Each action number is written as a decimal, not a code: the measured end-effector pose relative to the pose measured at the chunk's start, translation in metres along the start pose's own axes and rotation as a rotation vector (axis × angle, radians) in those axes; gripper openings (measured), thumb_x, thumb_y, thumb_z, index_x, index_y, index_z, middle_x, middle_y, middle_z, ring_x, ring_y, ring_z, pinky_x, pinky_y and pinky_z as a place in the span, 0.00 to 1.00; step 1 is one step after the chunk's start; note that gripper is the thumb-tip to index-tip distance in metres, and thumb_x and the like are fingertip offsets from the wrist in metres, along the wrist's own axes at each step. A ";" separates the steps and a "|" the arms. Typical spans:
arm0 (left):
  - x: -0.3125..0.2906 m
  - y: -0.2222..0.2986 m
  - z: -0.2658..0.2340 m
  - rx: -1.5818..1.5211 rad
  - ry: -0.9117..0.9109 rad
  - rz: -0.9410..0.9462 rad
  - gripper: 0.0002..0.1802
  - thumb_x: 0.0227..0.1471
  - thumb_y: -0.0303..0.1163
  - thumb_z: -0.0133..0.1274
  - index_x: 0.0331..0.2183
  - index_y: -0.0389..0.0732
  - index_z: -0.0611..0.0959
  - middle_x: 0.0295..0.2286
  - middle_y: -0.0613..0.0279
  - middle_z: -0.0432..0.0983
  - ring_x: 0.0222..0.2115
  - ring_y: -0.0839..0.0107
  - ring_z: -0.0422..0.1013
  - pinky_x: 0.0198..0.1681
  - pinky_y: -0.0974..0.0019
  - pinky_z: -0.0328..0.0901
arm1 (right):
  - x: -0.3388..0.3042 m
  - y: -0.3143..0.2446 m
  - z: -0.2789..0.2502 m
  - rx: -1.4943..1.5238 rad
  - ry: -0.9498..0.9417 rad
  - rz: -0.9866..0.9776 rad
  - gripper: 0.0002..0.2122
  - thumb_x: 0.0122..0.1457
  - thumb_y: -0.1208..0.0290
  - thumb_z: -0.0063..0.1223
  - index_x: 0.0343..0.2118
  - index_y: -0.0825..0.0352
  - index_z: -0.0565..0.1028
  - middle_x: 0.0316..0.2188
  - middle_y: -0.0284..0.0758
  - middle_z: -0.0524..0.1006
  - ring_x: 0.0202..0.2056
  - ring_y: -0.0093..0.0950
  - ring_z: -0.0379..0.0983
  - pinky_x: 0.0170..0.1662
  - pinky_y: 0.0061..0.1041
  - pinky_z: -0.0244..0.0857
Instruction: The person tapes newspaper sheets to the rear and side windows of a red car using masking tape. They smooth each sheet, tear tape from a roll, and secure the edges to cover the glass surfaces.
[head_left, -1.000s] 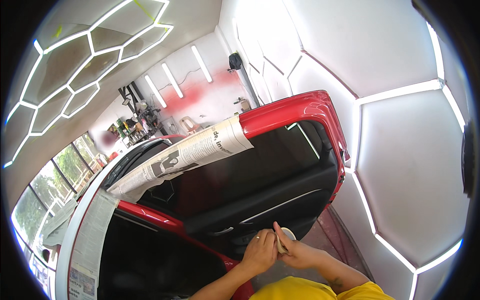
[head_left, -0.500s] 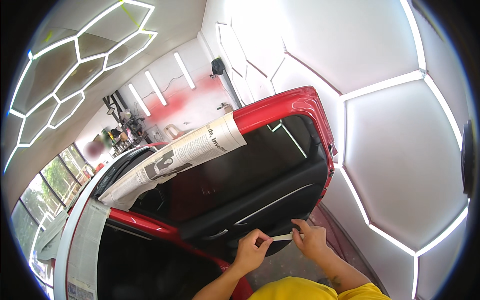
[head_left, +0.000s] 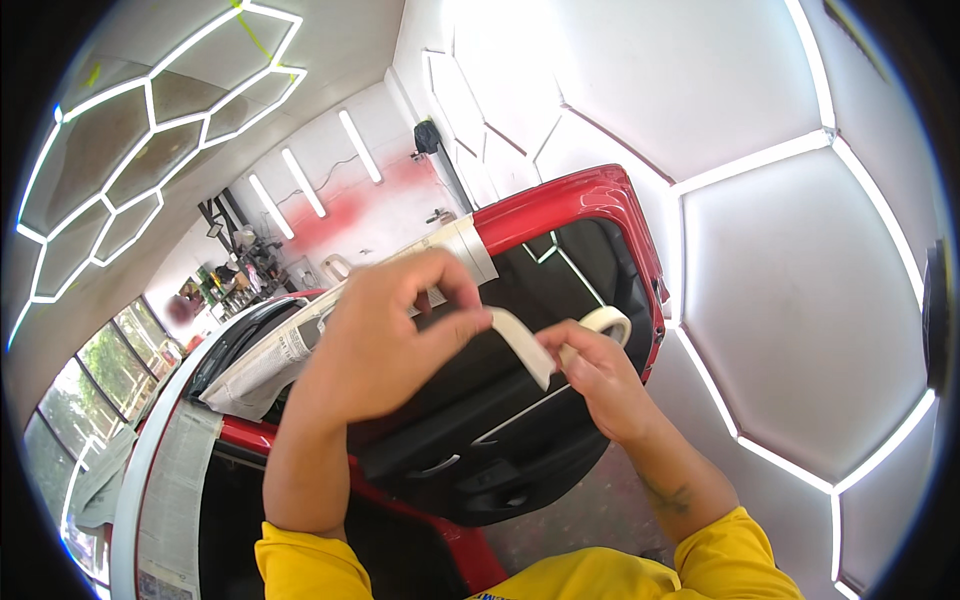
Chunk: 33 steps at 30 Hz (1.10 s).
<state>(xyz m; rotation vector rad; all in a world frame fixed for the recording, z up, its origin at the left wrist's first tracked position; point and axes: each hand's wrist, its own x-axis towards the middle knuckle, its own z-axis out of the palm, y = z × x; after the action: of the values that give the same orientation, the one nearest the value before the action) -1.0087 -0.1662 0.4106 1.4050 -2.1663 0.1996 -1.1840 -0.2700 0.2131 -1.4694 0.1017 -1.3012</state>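
Observation:
My left hand [head_left: 385, 335], raised in front of the open red car door [head_left: 555, 208], pinches one end of a pale strip of masking tape [head_left: 522, 347]. Lower and to its right, my right hand [head_left: 602, 383] holds the masking tape roll [head_left: 612, 322] and has its fingers at the strip's other end. The strip curves slackly between both hands. Behind them is the door's dark window [head_left: 590, 265] with its black inner panel [head_left: 500, 470]. Newspaper [head_left: 462, 243] covers part of the door's top frame; my left hand hides some of it.
Masking paper [head_left: 170, 500] runs along the car's body at the left. Shelves with tools and bottles [head_left: 240, 265] stand at the back. A white wall with hexagonal light strips [head_left: 770, 300] rises at the right. The floor [head_left: 560, 510] shows below the door.
Both hands have risen from the door's lower edge, the left one farthest, coming up and left. More tape now shows between them, and the roll has come into sight.

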 end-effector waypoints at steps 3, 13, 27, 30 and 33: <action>0.033 -0.003 -0.019 0.049 -0.047 0.022 0.11 0.55 0.35 0.67 0.34 0.39 0.85 0.29 0.67 0.79 0.31 0.74 0.69 0.37 0.67 0.66 | 0.027 -0.011 0.023 0.158 0.070 0.092 0.14 0.71 0.60 0.60 0.45 0.68 0.81 0.34 0.23 0.76 0.38 0.11 0.65 0.49 0.18 0.58; 0.070 -0.026 0.003 0.354 0.153 0.217 0.08 0.54 0.31 0.65 0.33 0.36 0.86 0.37 0.56 0.80 0.45 0.55 0.74 0.51 0.54 0.67 | 0.058 0.004 0.040 0.181 0.250 -0.016 0.11 0.72 0.64 0.60 0.37 0.68 0.82 0.30 0.22 0.74 0.34 0.12 0.62 0.41 0.18 0.58; 0.077 -0.037 0.018 0.277 0.201 0.120 0.20 0.51 0.30 0.68 0.46 0.39 0.82 0.36 0.53 0.79 0.42 0.55 0.76 0.47 0.55 0.69 | 0.068 0.018 0.036 0.056 0.284 0.053 0.14 0.73 0.61 0.60 0.37 0.69 0.82 0.27 0.20 0.70 0.32 0.11 0.59 0.37 0.18 0.55; 0.083 -0.041 0.015 0.286 0.168 0.052 0.28 0.51 0.30 0.68 0.53 0.39 0.77 0.36 0.52 0.82 0.40 0.58 0.79 0.45 0.57 0.71 | 0.070 0.018 0.037 -0.056 0.334 0.084 0.16 0.72 0.60 0.60 0.36 0.70 0.83 0.24 0.23 0.70 0.29 0.11 0.60 0.32 0.20 0.54; 0.090 -0.044 0.014 0.205 0.087 -0.018 0.23 0.51 0.31 0.68 0.48 0.37 0.83 0.33 0.51 0.86 0.36 0.59 0.82 0.44 0.57 0.73 | 0.078 0.030 0.039 -0.153 0.387 0.020 0.16 0.72 0.59 0.60 0.36 0.71 0.83 0.21 0.24 0.69 0.26 0.14 0.60 0.31 0.24 0.55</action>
<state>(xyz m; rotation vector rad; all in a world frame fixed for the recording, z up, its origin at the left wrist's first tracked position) -1.0024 -0.2635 0.4385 1.4974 -2.1084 0.4794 -1.1081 -0.3079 0.2496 -1.3213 0.4774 -1.5759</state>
